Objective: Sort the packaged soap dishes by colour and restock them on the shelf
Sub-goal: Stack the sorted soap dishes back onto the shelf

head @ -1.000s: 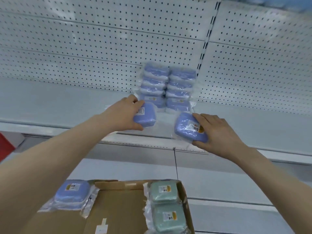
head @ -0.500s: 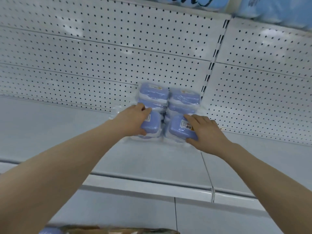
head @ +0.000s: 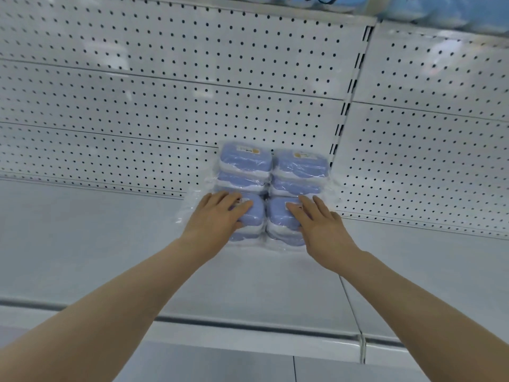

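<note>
Blue soap dishes in clear plastic wrap stand in two side-by-side columns on the white shelf (head: 110, 257), against the pegboard back. The rear left stack (head: 245, 166) and rear right stack (head: 300, 172) rise higher. In front of them sit a left blue dish (head: 252, 219) and a right blue dish (head: 278, 219), each on top of another dish. My left hand (head: 217, 216) lies flat on the left one, fingers straight over its lid. My right hand (head: 319, 224) lies flat on the right one in the same way.
A white pegboard back wall (head: 165, 92) with a slotted upright (head: 344, 111) rises behind the stacks. Light blue packages (head: 440, 12) sit on the shelf above. The shelf's front lip (head: 248, 329) runs across below my forearms.
Both hands carried a blue dish from the shelf's front edge back to the stacks and set it down. My fingers, curled round the dishes before, now lie flat on top. The cardboard box has left the view.
</note>
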{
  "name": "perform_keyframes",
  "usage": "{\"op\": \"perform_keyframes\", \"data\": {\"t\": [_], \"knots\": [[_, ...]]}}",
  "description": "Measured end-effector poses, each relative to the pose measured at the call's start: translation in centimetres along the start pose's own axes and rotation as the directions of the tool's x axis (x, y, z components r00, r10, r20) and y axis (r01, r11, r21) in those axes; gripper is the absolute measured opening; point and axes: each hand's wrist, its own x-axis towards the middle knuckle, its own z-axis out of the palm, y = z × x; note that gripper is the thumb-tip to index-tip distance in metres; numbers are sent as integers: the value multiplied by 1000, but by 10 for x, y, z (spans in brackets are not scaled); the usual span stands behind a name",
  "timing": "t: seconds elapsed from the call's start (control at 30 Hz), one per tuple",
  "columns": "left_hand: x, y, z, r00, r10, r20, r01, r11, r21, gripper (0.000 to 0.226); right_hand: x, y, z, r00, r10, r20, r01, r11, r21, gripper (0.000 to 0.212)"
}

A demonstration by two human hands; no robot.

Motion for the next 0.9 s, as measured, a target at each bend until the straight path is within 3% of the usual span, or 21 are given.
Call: {"op": "perform_keyframes", "data": {"t": [0.07,0.17,0.47,0.9], "knots": [[-5,5,5,999,-42,26,42,999,29,49,-3,0,1,1000,-14,-19,15,998,59,59],[-6,4,14,997,-39,72,32,995,96,67,2,7,7,998,-55,16,54,996,67,66],[9,-6,27,999,32,-12,-30,982,188,63,12,6,17,989,-91,-115,92,996,3,55],[-4,6,-9,999,23,39,-29,986,166,75,1,-3,-28,991,-60,123,81,983,-168,69]]}}
